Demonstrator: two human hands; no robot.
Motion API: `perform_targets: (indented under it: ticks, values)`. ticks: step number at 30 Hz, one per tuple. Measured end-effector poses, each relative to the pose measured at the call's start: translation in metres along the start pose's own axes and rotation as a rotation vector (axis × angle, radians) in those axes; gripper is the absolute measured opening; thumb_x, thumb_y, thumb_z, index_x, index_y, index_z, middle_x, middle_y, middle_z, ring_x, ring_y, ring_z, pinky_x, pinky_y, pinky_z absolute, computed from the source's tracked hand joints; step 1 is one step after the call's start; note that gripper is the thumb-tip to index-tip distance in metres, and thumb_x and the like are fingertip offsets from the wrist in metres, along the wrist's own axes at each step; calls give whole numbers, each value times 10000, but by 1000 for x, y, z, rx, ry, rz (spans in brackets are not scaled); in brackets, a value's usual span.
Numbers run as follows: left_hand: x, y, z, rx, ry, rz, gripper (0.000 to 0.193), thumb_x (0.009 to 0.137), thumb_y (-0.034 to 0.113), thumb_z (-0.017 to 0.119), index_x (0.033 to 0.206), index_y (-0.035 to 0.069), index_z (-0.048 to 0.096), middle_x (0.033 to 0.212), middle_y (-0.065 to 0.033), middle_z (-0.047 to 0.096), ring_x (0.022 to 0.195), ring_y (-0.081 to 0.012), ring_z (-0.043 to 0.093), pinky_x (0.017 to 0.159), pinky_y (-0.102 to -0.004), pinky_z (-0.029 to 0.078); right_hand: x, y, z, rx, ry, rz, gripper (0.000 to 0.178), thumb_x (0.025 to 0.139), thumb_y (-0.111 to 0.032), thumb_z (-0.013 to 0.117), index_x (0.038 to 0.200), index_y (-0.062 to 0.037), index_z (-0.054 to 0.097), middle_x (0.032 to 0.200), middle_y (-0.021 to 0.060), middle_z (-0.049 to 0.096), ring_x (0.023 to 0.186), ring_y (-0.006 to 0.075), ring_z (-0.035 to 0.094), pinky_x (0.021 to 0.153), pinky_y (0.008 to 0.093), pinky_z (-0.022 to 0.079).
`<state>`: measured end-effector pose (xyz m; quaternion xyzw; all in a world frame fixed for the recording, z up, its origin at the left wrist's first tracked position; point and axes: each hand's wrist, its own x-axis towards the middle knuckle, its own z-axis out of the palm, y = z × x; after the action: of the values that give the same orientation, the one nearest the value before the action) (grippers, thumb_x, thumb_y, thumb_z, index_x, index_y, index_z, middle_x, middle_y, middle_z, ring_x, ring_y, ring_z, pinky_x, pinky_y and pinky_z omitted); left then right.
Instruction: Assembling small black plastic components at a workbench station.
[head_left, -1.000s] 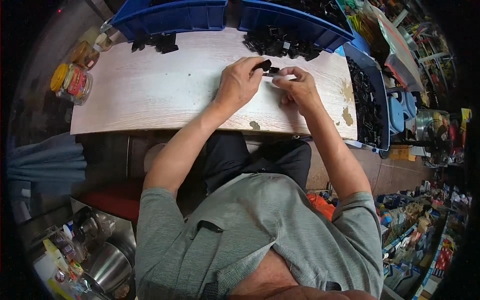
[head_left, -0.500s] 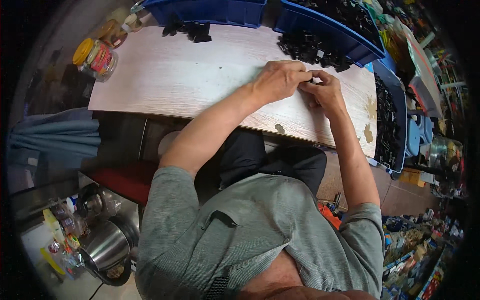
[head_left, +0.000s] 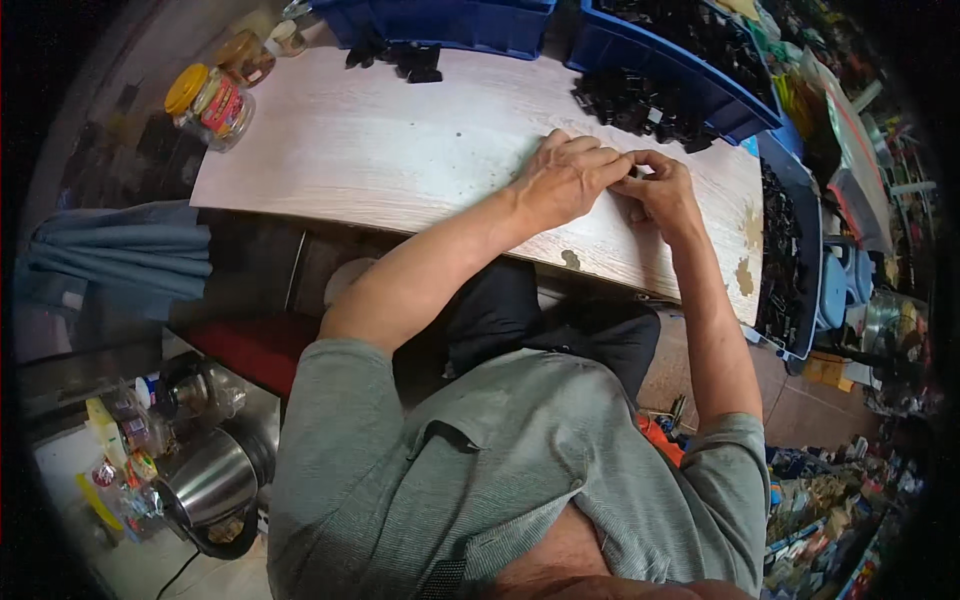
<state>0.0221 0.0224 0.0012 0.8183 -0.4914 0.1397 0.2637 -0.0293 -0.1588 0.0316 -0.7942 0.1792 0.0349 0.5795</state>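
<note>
Over the right part of the pale wood-grain table, my left hand and my right hand meet at the fingertips. Both are closed on a small black piece, mostly covered by the fingers, so its kind does not show. Just beyond the hands lies a heap of small black plastic parts. Farther left, a smaller group of black parts rests near the table's back edge.
Two blue bins stand along the back, the right one full of black parts. Another blue crate of black parts sits beside the table's right end. A yellow-lidded jar occupies the far left corner. A steel kettle stands at lower left.
The view has shifted slightly, so the table and bins appear a little farther right. My hands stay together on the small black piece, with the fingers slightly repositioned.
</note>
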Motion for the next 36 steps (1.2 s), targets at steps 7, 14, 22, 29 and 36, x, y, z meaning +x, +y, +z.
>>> perform_targets:
  ticks: [7,14,22,29,36]
  values:
    - [-10,2,-7,-44,-51,-33,433,947,48,553,1365,140,621,1236,-56,701,1181,-247,621,959,-409,468,-6,2,4,-50,-10,-56,307,783,-88,823,1048,-19,685,662,24,607,484,105,522,438,255,402]
    - [-24,11,-10,18,63,14,397,940,38,528,1318,101,632,1270,-84,665,1166,-346,607,1028,-487,455,-17,-1,9,-55,-14,5,297,773,-97,835,1020,-30,685,642,25,604,471,99,519,426,253,381]
    - [-30,-61,-43,80,519,-61,297,841,7,582,1114,-1,700,1134,-179,703,1092,-341,651,986,-437,515,-33,4,-8,156,18,64,232,791,-91,823,975,-46,689,666,56,644,476,118,544,387,281,412]
    - [-65,-164,-74,503,309,-414,306,907,72,552,1168,43,711,1212,-157,684,1128,-346,605,971,-429,500,-26,14,-99,262,459,73,205,830,-219,782,961,-86,697,604,3,509,513,158,587,525,388,608]
    - [-55,-133,-65,370,216,-320,240,925,122,594,1117,52,721,1023,-152,729,936,-372,665,867,-446,529,-22,21,-122,331,604,26,339,796,-221,824,1073,-80,688,725,38,557,579,216,651,554,413,634]
